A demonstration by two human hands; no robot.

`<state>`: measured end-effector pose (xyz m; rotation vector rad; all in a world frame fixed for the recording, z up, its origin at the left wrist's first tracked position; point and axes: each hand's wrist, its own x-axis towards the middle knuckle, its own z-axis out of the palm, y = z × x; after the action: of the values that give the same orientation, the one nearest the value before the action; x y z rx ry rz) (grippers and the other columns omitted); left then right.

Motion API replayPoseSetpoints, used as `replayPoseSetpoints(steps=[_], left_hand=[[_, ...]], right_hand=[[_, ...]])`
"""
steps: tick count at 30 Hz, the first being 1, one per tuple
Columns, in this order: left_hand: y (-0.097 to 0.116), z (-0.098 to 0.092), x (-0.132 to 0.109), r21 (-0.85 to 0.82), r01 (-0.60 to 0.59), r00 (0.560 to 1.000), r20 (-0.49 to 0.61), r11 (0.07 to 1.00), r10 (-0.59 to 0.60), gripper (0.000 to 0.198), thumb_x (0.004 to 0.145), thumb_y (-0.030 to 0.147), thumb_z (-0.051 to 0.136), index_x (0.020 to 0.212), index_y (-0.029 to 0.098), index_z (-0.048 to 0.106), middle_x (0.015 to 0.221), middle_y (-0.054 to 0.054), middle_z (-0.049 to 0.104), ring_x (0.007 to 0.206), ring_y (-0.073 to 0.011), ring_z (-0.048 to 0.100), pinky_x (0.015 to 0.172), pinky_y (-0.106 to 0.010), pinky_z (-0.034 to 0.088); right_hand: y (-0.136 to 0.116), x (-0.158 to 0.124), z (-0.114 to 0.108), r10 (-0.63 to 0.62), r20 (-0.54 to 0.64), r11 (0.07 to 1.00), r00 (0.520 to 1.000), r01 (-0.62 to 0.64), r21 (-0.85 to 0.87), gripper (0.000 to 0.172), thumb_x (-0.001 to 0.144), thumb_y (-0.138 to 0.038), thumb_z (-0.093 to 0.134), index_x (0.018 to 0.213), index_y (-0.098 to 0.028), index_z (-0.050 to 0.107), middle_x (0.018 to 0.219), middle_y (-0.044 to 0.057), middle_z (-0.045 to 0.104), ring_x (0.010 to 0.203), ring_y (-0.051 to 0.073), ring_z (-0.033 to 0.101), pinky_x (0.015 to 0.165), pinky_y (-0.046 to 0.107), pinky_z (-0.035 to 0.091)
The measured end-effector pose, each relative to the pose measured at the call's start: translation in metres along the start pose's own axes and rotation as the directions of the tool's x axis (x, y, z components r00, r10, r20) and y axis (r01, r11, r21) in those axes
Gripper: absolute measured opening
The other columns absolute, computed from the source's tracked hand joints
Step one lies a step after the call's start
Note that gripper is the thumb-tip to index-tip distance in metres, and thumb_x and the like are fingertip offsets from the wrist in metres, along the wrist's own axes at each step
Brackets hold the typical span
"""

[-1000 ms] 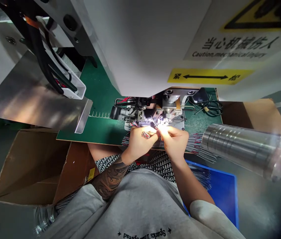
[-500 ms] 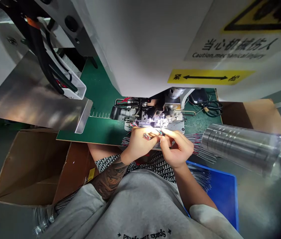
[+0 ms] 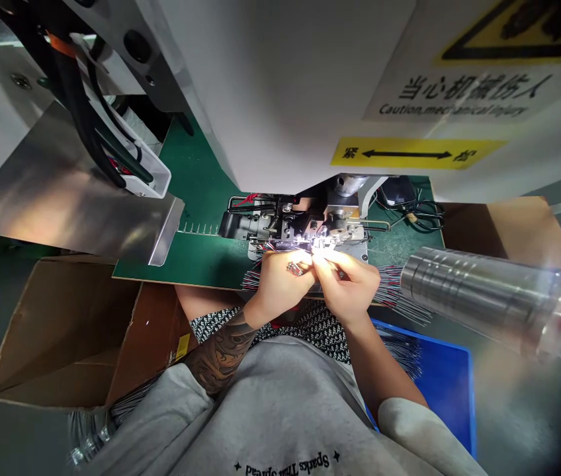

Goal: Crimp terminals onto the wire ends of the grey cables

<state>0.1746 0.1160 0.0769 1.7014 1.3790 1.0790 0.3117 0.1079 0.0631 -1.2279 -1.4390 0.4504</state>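
My left hand (image 3: 278, 284) is closed around a small bundle of red and black wires (image 3: 294, 268) just in front of the press tooling (image 3: 305, 231) of a white machine. My right hand (image 3: 352, 284) pinches thin wire ends beside it, fingertips at the brightly lit spot under the machine head. The two hands touch each other. Glare hides exactly what sits between the fingertips. More loose wires (image 3: 394, 291) lie fanned along the near edge of the green table (image 3: 201, 251).
The white machine housing (image 3: 310, 86) with warning labels hangs overhead. A shiny metal cylinder (image 3: 479, 297) juts in from the right. An open cardboard box (image 3: 72, 330) stands at lower left, a blue bin (image 3: 444, 383) with wires at lower right. A metal chute (image 3: 62, 198) is at left.
My right hand pulled back a little from the tooling half a second ago, then moved forward and left again to meet my left hand at the lit spot. My left hand barely moved.
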Motion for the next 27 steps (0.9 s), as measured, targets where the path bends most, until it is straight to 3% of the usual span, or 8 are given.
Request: replayPoseSetpoints(steps=[6,11,19,22,27], left_hand=[[0.000,0.003,-0.001,0.009,0.055,0.998,-0.031,0.998,-0.055,0.035,0.083,0.026,0.067,0.058,0.012,0.048,0.057,0.003,0.047,0.058,-0.0058,0.034,0.057,-0.026,0.029],[0.000,0.003,-0.001,0.023,0.065,0.997,-0.051,0.998,-0.064,0.036,0.082,0.027,0.068,0.058,0.013,0.046,0.056,0.004,0.044,0.058,-0.0061,0.034,0.057,-0.025,0.030],[-0.005,0.002,-0.005,-0.016,0.033,0.999,-0.026,0.999,-0.033,0.031,0.085,0.023,0.071,0.061,0.012,0.056,0.058,0.003,0.053,0.058,-0.0052,0.039,0.058,-0.023,0.035],[-0.009,-0.001,-0.008,-0.045,-0.011,1.000,-0.007,0.999,0.010,0.030,0.086,0.020,0.075,0.061,0.012,0.059,0.059,0.002,0.058,0.057,-0.0053,0.043,0.057,-0.022,0.036],[-0.017,-0.006,-0.013,-0.065,-0.107,0.994,-0.019,0.992,0.106,0.020,0.085,0.015,0.079,0.069,0.013,0.068,0.065,0.000,0.068,0.059,-0.0088,0.058,0.061,-0.023,0.048]], right_hand=[[0.004,0.004,0.001,0.016,0.018,0.999,1.000,-0.017,0.035,0.009,0.093,-0.025,0.076,0.097,-0.023,0.083,0.088,0.001,0.080,0.065,0.015,0.069,0.068,0.029,0.060],[0.005,0.007,0.003,-0.074,-0.007,0.995,0.997,0.075,0.072,0.007,0.092,-0.021,0.077,0.095,-0.023,0.082,0.085,0.000,0.080,0.066,0.014,0.070,0.066,0.025,0.059],[0.012,0.005,0.002,-0.131,0.048,0.987,0.990,0.126,0.099,0.007,0.093,-0.017,0.074,0.095,-0.021,0.080,0.067,-0.001,0.066,0.054,0.010,0.053,0.053,0.025,0.048],[0.016,0.001,-0.001,-0.199,0.106,0.974,0.974,0.184,0.132,0.021,0.091,-0.011,0.076,0.106,-0.024,0.081,0.065,-0.004,0.059,0.054,0.009,0.050,0.051,0.025,0.042],[0.016,-0.006,-0.003,-0.257,0.033,0.960,0.966,0.252,0.122,0.029,0.086,-0.006,0.078,0.109,-0.022,0.081,0.096,0.005,0.074,0.084,0.016,0.070,0.070,0.033,0.058]])
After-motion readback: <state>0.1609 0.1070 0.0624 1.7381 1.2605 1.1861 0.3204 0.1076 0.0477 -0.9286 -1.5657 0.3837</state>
